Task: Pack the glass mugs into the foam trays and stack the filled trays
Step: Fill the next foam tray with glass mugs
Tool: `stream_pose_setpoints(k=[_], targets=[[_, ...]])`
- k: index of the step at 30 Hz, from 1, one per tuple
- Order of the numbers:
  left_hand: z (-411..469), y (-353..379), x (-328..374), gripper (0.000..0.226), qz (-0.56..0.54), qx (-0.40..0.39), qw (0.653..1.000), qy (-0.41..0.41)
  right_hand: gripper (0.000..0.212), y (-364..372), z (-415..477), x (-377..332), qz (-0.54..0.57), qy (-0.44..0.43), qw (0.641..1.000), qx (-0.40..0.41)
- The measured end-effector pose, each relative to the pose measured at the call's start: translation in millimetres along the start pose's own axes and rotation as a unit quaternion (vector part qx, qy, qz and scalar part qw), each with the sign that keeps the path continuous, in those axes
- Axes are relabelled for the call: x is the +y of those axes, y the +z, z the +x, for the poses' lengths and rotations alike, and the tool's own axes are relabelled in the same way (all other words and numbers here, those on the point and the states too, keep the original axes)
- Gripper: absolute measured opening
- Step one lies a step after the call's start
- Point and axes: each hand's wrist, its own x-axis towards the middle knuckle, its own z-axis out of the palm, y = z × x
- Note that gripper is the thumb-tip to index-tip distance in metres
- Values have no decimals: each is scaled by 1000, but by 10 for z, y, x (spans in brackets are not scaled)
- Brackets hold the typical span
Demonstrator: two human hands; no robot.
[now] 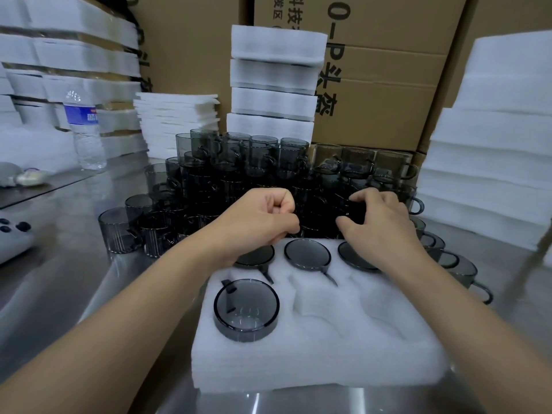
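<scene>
Mugs [246,309] sat four in our foam tray [343,339] on the worktop [89,294]: three far, one near-left. Our right hand [382,225] gripped a fifth mug [357,210] at the pile [239,174] with its fingers [367,194]; our left hand [257,216] was fisted, and we could not tell whether it held anything.

The foam tray [343,354] is plain white, and the glass mugs [246,309] set in it are a smoky, see-through grey with darker rims. The pile of mugs [239,174] behind looks almost black where glass overlaps (those at its left edge show fine vertical ribbing), against brown cardboard boxes [382,115] printed with black characters. The water bottle [86,138] is clear with a blue, white-lettered label, on a silver-grey table [74,294].
</scene>
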Motion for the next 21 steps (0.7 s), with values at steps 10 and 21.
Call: stream_pose_setpoints(k=[10,21], targets=[[2,8,-10,44,7,-5,1000,-7,12,45,46,73,86,8,996,16],[-38,-3,33,14,12,-2,1000,-1,10,-89,-95,-93,159,-91,969,165]])
